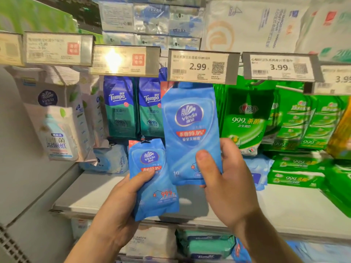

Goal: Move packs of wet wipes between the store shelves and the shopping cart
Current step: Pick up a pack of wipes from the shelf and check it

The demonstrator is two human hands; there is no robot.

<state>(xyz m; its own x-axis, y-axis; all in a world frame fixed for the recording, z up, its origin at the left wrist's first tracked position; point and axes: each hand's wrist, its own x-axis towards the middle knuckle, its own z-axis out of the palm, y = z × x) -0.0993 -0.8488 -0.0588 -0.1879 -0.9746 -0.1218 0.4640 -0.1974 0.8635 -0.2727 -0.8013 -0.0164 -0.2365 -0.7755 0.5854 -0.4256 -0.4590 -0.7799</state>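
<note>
head view: my two hands in front of the wipes shelf, one blue pack each.
right hand (226,179): grasping the tall pack (190,130) at its bottom end, thumb across the front, fingers behind. Pack upright, top edge up at the 2.99 tag (202,66).
left hand (121,202): grasping the small pack (153,179) from its left side, thumb on the front near the red print, rest of the fingers hidden behind it.
packs: both off the shelf, held in air, tall pack's lower left edge just beside or touching the small pack; can't tell which.
hook: whatever peg sits behind the 2.99 tag is hidden by the tall pack, so can't tell if the hang hole is on it.
neighbours: Tempo packs (121,109) hang just left of the tall pack, green packs (245,120) just right.
shelf (284,205): bare board below my hands, flat blue packs lying at the back.
cart: not in view.
step (guess): hanging or lifting the tall pack at the peg.
risk 1: grip is only at the bottom, so the floppy top can fold and miss the peg.
risk 2: tight slot, sideways drift would knock the Tempo or green packs.
risk 3: slick film, thumb-only hold on the small pack; it could slide out while I attend to the right.
</note>
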